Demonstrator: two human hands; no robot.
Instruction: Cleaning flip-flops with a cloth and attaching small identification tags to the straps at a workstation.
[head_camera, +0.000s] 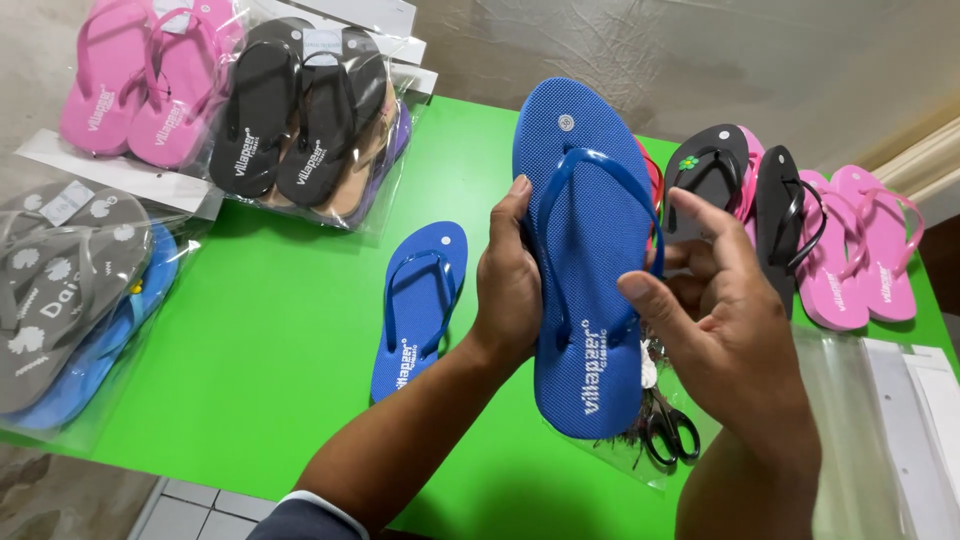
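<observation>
Two loose blue flip-flops (585, 260): one between both hands, one (420, 305) just left of the left hand (508, 285). Beyond the right hand (725, 320), two black flip-flops (710, 175) and two pink ones (860, 255). One pair of scissors (668, 430) lies below it.

- The left hand (508, 290) is bare, with no ring or watch showing.
- The left forearm is bare up to a dark blue-grey sleeve pushed back near the elbow, a thin white cuff edge showing under it.
- The right hand (735, 330) and its forearm are bare, with short, unpainted nails.
</observation>
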